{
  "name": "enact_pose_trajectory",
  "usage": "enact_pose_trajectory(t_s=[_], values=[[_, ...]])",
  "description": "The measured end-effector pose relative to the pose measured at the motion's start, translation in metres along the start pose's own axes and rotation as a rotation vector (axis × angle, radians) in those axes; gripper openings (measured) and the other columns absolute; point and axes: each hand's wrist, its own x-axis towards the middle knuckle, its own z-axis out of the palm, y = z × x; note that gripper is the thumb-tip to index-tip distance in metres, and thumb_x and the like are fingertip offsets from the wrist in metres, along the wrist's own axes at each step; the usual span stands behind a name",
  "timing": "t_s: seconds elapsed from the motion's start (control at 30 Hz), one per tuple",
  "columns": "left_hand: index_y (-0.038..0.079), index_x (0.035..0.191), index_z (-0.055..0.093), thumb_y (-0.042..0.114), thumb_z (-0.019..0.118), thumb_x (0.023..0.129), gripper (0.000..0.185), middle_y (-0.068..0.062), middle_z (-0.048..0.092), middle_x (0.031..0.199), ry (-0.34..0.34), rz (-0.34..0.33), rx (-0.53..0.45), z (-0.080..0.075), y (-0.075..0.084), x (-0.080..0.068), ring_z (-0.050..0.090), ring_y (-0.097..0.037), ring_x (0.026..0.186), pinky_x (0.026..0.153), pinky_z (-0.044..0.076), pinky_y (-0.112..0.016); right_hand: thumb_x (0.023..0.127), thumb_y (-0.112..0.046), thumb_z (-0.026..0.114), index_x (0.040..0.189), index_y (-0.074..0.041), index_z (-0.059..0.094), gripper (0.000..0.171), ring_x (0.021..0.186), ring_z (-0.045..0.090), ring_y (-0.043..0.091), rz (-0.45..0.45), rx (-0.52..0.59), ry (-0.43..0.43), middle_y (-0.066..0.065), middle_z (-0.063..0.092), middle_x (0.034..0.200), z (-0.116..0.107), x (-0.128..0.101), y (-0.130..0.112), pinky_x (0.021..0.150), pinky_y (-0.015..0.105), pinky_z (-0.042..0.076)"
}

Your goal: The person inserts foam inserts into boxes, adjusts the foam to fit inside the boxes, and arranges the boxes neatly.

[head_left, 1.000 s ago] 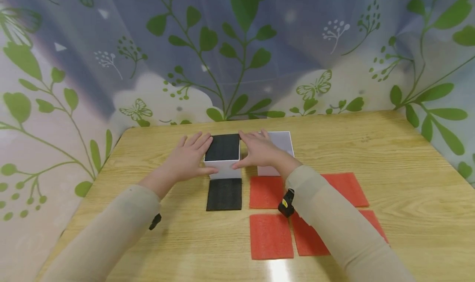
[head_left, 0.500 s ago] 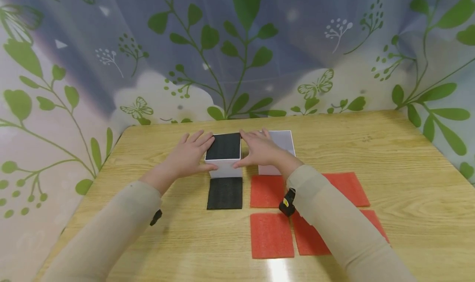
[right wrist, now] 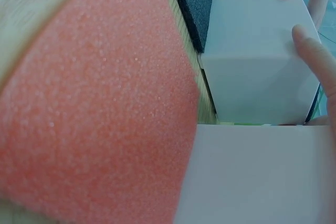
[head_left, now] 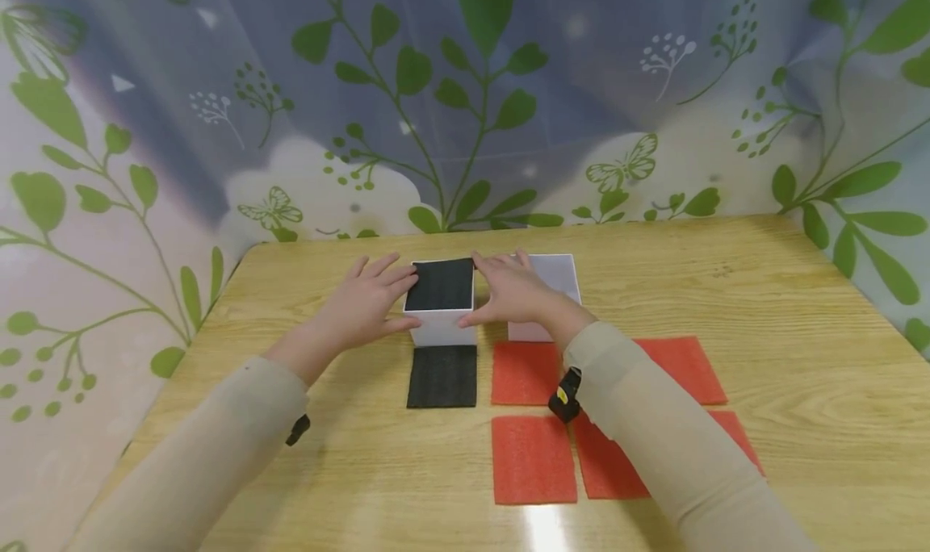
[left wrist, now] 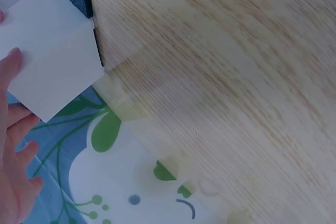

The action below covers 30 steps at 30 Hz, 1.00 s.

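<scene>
While white boxes (head_left: 439,328) stand on the wooden table (head_left: 799,334), leaf-printed cloth (head_left: 574,68) hangs behind.

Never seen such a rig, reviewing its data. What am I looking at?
No machine here: just a person's bare left hand and right hand. The wide picture comes from a head-worn camera looking forward and down; the smaller two come from left and right wrist cameras, in that order. On the wooden table stand a white left box, with a black square at its top, and a white right box. In front lie another black square and several red squares, some partly behind the right sleeve. Both hands touch the left box; whether they grip it isn't clear.
</scene>
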Motion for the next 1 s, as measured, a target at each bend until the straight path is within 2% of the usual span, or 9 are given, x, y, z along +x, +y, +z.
enact_pose_trajectory(t_s=[0.27,0.67,0.9,1.0], values=[[0.007,0.138,0.047,0.059,0.051,0.087,0.073,-0.007,0.042,0.143,-0.053,0.005,0.060,0.000,0.002,0.003,0.025,-0.031,0.136,0.107,0.017,-0.057,0.070,-0.068,0.065,0.150,-0.008,0.013,0.113,0.138,0.019,0.029,-0.004,-0.007,-0.007,0.009,0.031,0.148,0.000,0.001,0.002,0.110,0.049,-0.007],[0.006,0.141,0.041,0.066,0.050,0.083,0.084,-0.010,0.037,0.145,-0.131,-0.039,0.086,-0.002,0.009,0.012,0.021,-0.030,0.138,0.107,0.018,-0.056,0.071,-0.067,0.066,0.150,-0.007,0.015,0.112,0.137,0.021,0.029,-0.017,-0.002,0.006,0.008,0.034,0.147,0.001,0.001,0.002,0.109,0.051,-0.005],[0.006,0.141,0.042,0.062,0.053,0.084,0.081,-0.011,0.037,0.145,-0.142,-0.046,0.063,-0.004,0.012,0.013,0.021,-0.031,0.138,0.107,0.017,-0.056,0.070,-0.067,0.066,0.150,-0.008,0.014,0.112,0.137,0.022,0.029,-0.011,-0.003,0.010,0.008,0.034,0.147,0.001,0.001,0.003,0.110,0.050,-0.005],[0.006,0.138,0.045,0.060,0.054,0.086,0.076,-0.010,0.041,0.142,-0.112,-0.029,0.062,-0.004,0.012,0.010,0.024,-0.031,0.137,0.107,0.017,-0.057,0.070,-0.068,0.066,0.150,-0.008,0.014,0.113,0.137,0.022,0.029,-0.016,-0.006,0.014,0.007,0.035,0.146,0.001,0.001,0.003,0.110,0.050,-0.005]])
